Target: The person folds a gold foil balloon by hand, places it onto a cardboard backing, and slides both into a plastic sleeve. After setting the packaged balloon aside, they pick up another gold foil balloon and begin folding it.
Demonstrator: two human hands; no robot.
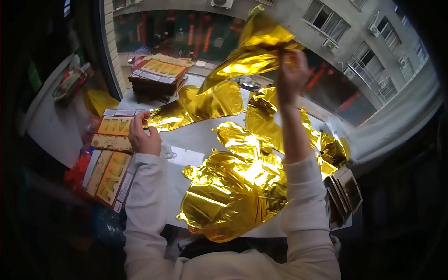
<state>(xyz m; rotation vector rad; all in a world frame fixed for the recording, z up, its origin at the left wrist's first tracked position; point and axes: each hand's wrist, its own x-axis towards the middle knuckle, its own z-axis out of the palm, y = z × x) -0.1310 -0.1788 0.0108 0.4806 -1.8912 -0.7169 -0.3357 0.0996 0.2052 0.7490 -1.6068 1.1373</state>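
Observation:
My right hand is raised over the back of the table, closed on a gold foil balloon that hangs flat and wrinkled to the left of it. The lower stretch of foil runs across the table toward my left hand. That hand's thumb and fingers close around the foil's left tip, beside the printed FALL packages. More flat gold foil balloons, shiny and creased with small tabs on their edges, lie spread between my forearms. Another crumpled gold foil piece lies beyond my right forearm.
Two FALL packages lie at the table's left edge. A stack of similar packages stands at the back left by the window. Dark flat packs sit at the right edge. A clear curled strip lies near my left wrist.

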